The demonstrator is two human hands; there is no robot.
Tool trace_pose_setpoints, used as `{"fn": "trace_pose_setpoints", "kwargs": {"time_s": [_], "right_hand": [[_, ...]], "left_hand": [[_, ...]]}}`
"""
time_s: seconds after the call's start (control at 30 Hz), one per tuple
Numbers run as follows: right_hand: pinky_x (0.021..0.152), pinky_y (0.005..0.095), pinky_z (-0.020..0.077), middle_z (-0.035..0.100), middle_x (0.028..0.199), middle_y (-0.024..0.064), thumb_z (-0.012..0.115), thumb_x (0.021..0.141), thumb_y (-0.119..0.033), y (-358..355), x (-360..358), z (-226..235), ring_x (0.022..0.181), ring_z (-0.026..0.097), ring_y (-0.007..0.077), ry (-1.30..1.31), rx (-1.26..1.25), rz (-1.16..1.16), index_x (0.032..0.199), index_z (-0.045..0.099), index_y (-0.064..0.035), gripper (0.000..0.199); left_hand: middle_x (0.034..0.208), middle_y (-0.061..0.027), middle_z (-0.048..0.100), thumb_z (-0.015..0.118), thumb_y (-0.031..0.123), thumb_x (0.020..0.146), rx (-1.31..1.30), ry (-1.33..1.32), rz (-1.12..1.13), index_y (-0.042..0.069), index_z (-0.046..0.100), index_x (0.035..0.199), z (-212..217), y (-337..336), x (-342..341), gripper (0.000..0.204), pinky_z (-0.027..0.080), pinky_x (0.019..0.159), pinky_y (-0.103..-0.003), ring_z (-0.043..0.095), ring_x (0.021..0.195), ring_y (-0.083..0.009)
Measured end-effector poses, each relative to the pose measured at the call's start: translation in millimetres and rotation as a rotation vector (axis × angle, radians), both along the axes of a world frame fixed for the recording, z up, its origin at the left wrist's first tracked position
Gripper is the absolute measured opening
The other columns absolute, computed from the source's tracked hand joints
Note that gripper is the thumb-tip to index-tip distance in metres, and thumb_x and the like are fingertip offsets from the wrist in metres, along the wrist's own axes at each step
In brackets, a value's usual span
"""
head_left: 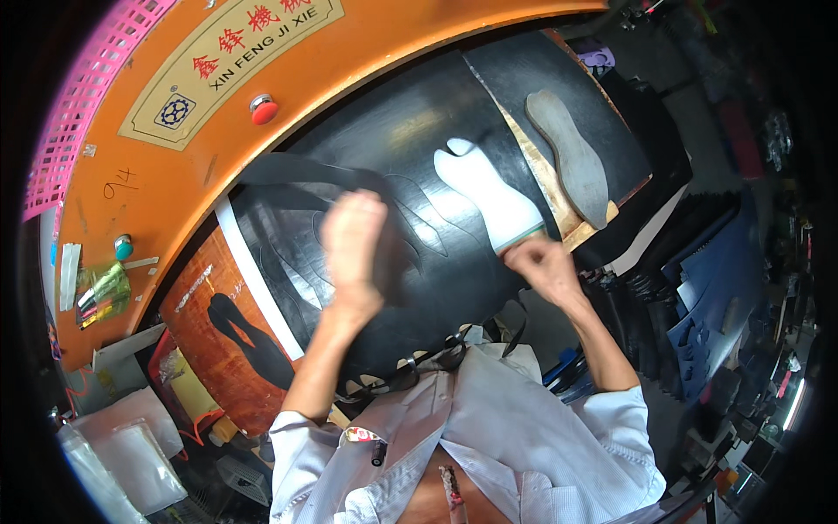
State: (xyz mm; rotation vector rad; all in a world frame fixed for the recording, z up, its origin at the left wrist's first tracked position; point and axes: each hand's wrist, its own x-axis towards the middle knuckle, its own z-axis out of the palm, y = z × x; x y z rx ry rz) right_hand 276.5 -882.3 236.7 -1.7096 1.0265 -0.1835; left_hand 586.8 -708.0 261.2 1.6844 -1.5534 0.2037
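Note:
My left hand, smeared by motion, is closed around a dark piece of sheet material; a black strip curves from it toward the orange machine. Beneath lies a black board marked with sole-shaped outlines. Farther right, a white sole-shaped piece with a notched far end rests on the board. The fingers of my right hand are curled at its near end, gripping there; my fingertips are partly hidden.
An orange machine with a red button arches over the board's far side. A grey sole-shaped piece lies at the right. On a reddish-brown board at the left lie black sole-shaped pieces. Dark and blue sheets are stacked right.

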Motion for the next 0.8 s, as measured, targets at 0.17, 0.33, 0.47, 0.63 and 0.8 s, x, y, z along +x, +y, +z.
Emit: {"fn": "trace_pose_setpoints", "kwargs": {"time_s": [0.17, 0.33, 0.47, 0.63, 0.8], "right_hand": [[0.077, 0.0255, 0.0537, 0.078, 0.090, 0.0070, 0.076, 0.092, -0.007, -16.2, 23.5, -39.3, 0.083, 0.068, 0.0100, -0.082, 0.556, 0.374, 0.099, 0.080, 0.0032, 0.013], [0.075, 0.0260, 0.0532, 0.077, 0.092, 0.0058, 0.072, 0.093, -0.004, -22.1, 17.8, -67.0, 0.080, 0.068, 0.0087, -0.304, 0.793, 0.311, 0.093, 0.078, 0.0051, 0.010], [0.077, 0.0295, 0.0539, 0.075, 0.088, 0.0087, 0.069, 0.100, -0.018, -18.4, 18.4, -66.5, 0.078, 0.070, 0.0140, -0.404, 0.778, 0.147, 0.082, 0.073, 0.0005, 0.026], [0.075, 0.0319, 0.0528, 0.072, 0.079, 0.0091, 0.058, 0.109, -0.032, -8.2, 29.3, -53.7, 0.074, 0.068, 0.0168, -0.260, 0.586, 0.152, 0.077, 0.067, 0.0005, 0.047], [0.073, 0.0416, 0.0527, 0.068, 0.091, 0.0123, 0.075, 0.092, -0.016, 21.4, 21.6, -17.5, 0.082, 0.066, 0.0303, -0.127, -0.577, 0.100, 0.088, 0.070, 0.0001, 0.017]], "left_hand": [[0.171, -0.0221, 0.026, 0.085, 0.012, 0.070, 0.658, 0.124, -0.454, 0.001, 0.034, 0.162, -48.0, -11.2, -71.1, 0.105, 0.022, 0.131, -0.052, 0.022, 0.160, -0.0411], [0.169, -0.0238, 0.028, 0.082, 0.021, 0.076, 0.626, 0.046, -0.466, 0.004, 0.037, 0.161, -53.0, -9.1, -78.2, 0.098, 0.021, 0.130, -0.055, 0.022, 0.159, -0.0435], [0.167, -0.0204, 0.033, 0.087, 0.019, 0.072, 0.708, -0.020, -0.467, 0.017, 0.043, 0.161, -53.9, -21.5, -74.8, 0.099, 0.028, 0.127, -0.056, 0.028, 0.156, -0.0453], [0.149, -0.0295, 0.052, 0.053, 0.069, 0.101, 0.464, 0.977, 0.759, -0.014, 0.048, 0.142, -4.0, -9.7, -11.3, 0.093, 0.038, 0.121, -0.043, 0.050, 0.142, -0.0356], [0.133, -0.0192, 0.066, 0.058, 0.051, 0.108, -0.520, 0.851, 0.649, -0.006, 0.054, 0.140, 78.3, 31.3, 50.9, 0.066, 0.055, 0.105, -0.039, 0.067, 0.117, -0.0256]]}}
